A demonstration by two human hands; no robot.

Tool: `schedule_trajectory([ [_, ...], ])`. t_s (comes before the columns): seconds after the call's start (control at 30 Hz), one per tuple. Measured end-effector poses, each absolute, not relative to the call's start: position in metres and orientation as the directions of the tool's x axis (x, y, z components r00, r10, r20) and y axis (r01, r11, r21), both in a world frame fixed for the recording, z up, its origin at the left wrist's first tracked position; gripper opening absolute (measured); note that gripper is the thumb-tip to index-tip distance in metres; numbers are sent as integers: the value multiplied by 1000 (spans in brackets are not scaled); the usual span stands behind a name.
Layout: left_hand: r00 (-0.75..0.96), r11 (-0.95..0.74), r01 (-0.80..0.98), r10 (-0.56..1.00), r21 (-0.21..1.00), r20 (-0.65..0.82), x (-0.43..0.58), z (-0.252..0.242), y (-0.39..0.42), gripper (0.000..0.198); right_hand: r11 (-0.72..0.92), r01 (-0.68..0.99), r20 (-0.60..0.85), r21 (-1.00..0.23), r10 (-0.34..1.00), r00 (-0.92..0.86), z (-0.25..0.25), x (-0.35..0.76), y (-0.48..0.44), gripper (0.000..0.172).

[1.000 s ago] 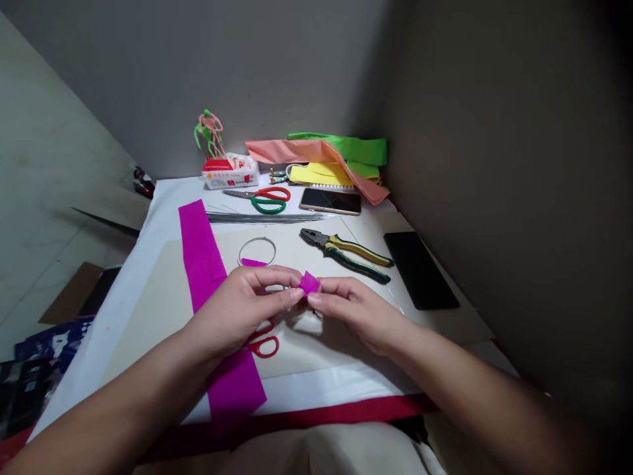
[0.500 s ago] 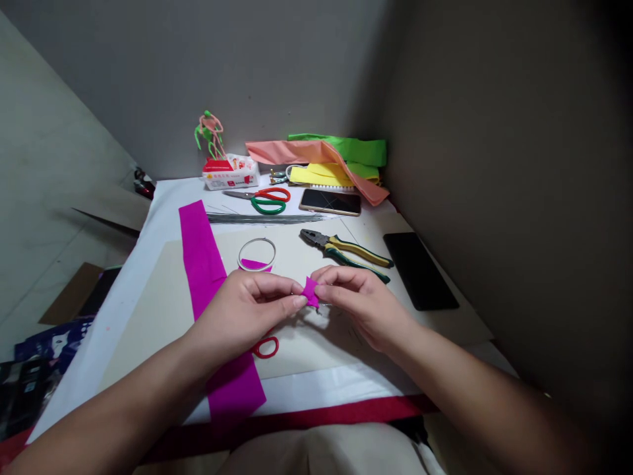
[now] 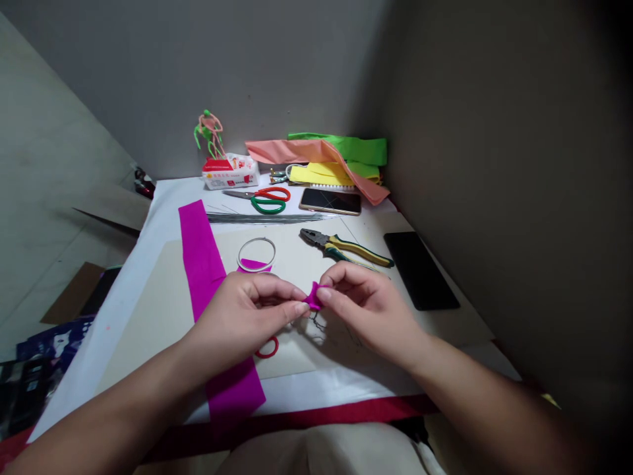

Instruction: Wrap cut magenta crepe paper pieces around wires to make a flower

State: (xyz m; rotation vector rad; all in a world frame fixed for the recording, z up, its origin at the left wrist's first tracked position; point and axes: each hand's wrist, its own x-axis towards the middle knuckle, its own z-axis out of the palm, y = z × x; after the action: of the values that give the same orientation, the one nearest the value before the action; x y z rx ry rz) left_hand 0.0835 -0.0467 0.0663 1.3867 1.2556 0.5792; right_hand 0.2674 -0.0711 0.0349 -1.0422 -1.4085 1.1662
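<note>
Just on the near side of the pliers [image 3: 330, 247], we see left hand [image 3: 247, 307] and right hand [image 3: 373, 310] both pinching the small magenta piece [image 3: 313, 300], shaping step we'd judge, so next move likely calls for a firm pinch to set the bend.
</note>
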Motion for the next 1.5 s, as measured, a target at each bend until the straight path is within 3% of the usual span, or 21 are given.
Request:
schedule_trajectory([
  [0.13,326,179,319,901,931,-285,82,65,-46,10,129,-94,144,-987,974,-177,36,267,-70,14],
  [0.33,363,211,250,884,945,-294,84,62,-43,13,-62,-431,-17,-900,994,-108,23,262,-68,24],
  [0.43,387,222,254,869,942,-309,87,64,-45,12,-62,-479,-29,-876,997,-76,17,257,-69,24],
  [0.7,373,184,287,882,940,-287,90,67,-47,17,158,-210,145,-965,986,77,22,258,-73,22],
  [0.8,374,189,317,876,929,-306,88,64,-48,19,2,-263,17,-965,998,-57,23,263,-69,27],
  [0.9,434,244,325,820,914,-373,87,62,-50,22,-176,-378,-81,-909,964,-253,23,266,-66,16],
  [0.97,457,272,326,793,905,-403,87,61,-51,20,-196,-394,-77,-898,951,-298,23,266,-66,9],
  [1.23,459,278,379,772,883,-440,91,58,-51,22,87,-56,95,-995,985,-147,33,264,-73,6],
  [1.37,466,243,378,784,893,-410,91,57,-52,28,255,156,234,-954,962,-141,36,264,-75,8],
  [1.5,462,238,358,795,903,-393,94,57,-54,29,340,234,322,-911,940,-114,34,265,-73,8],
])
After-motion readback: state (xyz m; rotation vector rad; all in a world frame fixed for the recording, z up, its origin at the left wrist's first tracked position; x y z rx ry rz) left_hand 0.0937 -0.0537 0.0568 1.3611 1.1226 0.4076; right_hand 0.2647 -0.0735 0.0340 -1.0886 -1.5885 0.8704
